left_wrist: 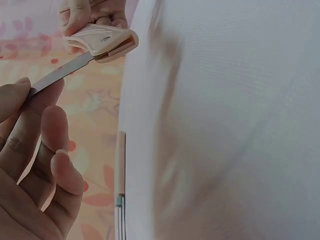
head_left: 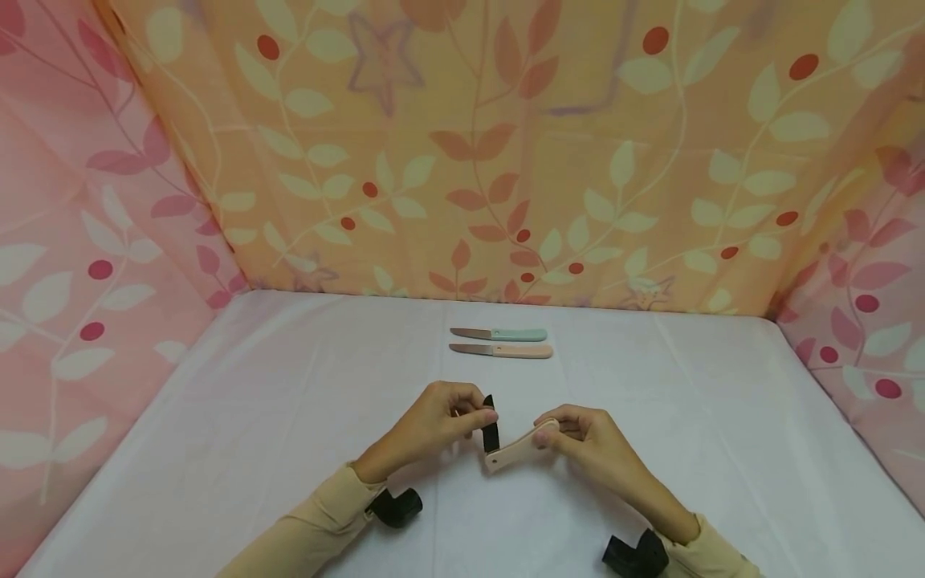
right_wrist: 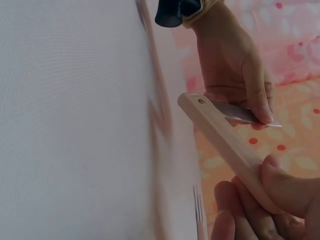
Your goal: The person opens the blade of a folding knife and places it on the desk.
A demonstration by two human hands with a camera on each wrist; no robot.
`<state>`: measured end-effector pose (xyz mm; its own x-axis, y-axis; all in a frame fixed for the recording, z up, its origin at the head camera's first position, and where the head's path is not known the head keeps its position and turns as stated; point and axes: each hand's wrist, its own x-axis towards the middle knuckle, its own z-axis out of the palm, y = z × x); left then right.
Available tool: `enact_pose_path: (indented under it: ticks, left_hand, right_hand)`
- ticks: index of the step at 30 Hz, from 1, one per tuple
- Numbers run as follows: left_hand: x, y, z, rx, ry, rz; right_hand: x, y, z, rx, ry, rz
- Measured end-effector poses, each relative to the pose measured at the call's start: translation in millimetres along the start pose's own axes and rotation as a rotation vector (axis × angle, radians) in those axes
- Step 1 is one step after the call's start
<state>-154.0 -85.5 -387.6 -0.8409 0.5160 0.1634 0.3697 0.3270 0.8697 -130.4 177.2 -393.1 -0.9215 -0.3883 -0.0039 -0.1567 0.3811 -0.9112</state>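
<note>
A folding knife (head_left: 511, 454) with a pale peach handle is held up between the two hands, over the white cloth. Its blade (head_left: 491, 437) stands out from the handle at a steep angle, looking dark in the head view. My left hand (head_left: 432, 419) pinches that blade near its tip between thumb and fingers; the left wrist view shows the other fingers loosely bent below. My right hand (head_left: 596, 449) grips the far end of the handle (right_wrist: 225, 140), thumb on one side and fingers on the other. The pivot pin shows at the handle's free end.
Beyond the hands, a mint-green-handled knife (head_left: 519, 335) and a peach-handled knife (head_left: 522, 352) lie side by side with blades out, pointing left. White cloth (head_left: 217, 449) covers the table. Patterned orange fabric (head_left: 578, 160) hangs behind, with pink fabric (head_left: 79, 265) at the sides.
</note>
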Motion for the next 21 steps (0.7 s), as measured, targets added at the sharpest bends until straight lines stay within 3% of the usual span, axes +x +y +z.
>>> enact_pose_path:
  ticks: [8, 21]
  left_hand:
    - [1.8, -3.0, -3.5, -0.051, 0.026, 0.003]
    - [3.4, -4.3, -7.8, -0.138, 0.028, -0.053]
  right_hand:
    - [2.3, 1.7, -5.4, 0.026, 0.054, 0.027]
    - [4.5, 2.8, -11.7, 0.092, 0.149, 0.047]
